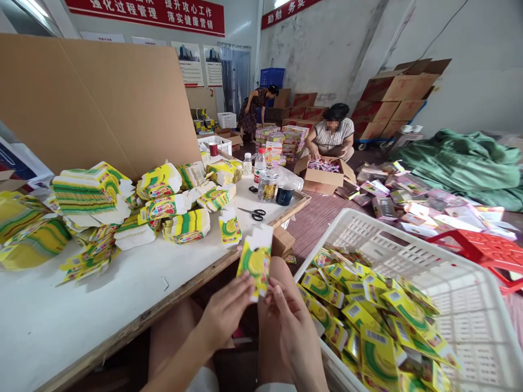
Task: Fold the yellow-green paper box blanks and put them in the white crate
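A small yellow-and-green carton (256, 264) is held up above my lap, its white end flaps standing open at the top. My left hand (229, 307) is closed on its lower left side, fingers across the front. With thumb and fingertips, my right hand (292, 321) pinches the carton's lower right corner by the bottom flap. On the table to the left lie stacks of flat cartons (188, 226) of the same print. One single flat carton (230, 226) lies near the table edge. To my right, a white plastic crate (457, 294) holds many yellow cartons (376, 348).
Black-handled scissors (257, 214), a dark mug (285, 195), a clear jar and bottles stand on the white table (134, 288). A large cardboard sheet (98, 103) rises behind the stacks. A seated person (333, 133) reaches into a cardboard box (324, 178); another bends farther back.
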A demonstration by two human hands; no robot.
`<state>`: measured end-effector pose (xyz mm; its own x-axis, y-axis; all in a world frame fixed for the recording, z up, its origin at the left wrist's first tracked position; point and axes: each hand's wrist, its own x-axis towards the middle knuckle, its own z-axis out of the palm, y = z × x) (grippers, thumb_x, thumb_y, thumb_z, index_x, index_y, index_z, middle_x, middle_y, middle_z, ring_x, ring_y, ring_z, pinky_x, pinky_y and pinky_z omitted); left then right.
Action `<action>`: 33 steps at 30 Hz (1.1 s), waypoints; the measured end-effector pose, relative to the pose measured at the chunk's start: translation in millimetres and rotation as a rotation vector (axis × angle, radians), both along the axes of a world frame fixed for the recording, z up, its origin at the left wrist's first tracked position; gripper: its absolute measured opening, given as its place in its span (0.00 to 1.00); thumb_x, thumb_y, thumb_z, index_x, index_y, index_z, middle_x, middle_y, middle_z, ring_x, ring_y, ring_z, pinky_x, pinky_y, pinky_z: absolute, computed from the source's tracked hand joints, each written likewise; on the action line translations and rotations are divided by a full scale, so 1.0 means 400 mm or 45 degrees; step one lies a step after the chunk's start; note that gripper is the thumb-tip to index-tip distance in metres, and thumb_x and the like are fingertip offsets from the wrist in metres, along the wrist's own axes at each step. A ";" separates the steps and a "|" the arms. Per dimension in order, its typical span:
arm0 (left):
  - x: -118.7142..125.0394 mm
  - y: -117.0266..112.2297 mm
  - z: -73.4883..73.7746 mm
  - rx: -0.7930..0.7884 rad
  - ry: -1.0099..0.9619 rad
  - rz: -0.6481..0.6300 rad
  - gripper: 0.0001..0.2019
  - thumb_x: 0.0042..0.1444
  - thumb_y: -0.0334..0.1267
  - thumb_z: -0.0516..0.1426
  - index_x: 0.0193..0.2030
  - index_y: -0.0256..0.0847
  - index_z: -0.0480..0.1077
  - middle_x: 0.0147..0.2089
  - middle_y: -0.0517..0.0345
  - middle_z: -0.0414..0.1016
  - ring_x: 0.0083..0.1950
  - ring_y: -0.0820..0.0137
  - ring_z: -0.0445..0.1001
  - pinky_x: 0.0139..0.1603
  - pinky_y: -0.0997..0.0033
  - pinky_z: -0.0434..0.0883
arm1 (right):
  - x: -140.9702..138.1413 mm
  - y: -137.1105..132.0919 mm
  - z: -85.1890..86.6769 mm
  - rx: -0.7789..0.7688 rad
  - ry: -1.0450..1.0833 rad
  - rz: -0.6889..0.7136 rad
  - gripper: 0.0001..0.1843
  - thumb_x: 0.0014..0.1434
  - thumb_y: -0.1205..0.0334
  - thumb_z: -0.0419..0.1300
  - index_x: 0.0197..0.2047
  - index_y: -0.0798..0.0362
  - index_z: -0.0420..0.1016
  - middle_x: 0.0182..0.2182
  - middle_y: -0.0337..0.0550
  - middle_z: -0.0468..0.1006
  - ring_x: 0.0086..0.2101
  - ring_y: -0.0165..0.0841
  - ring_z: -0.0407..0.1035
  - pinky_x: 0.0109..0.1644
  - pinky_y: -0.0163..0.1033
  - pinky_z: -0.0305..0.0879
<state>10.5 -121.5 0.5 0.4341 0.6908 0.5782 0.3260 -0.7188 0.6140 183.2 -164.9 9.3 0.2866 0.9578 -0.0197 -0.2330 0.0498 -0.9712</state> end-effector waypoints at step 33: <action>0.063 -0.062 0.048 -1.257 -0.813 0.196 0.27 0.53 0.63 0.61 0.41 0.36 0.75 0.35 0.51 0.83 0.33 0.63 0.79 0.28 0.72 0.72 | -0.052 -0.049 -0.010 -0.170 -0.047 0.141 0.22 0.53 0.38 0.67 0.31 0.50 0.77 0.28 0.45 0.82 0.29 0.41 0.76 0.34 0.43 0.75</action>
<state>35.7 -146.4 19.6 0.1338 0.9792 -0.1528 -0.1992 0.1776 0.9637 162.2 -184.6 5.3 0.1822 0.9732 -0.1400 -0.1941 -0.1040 -0.9754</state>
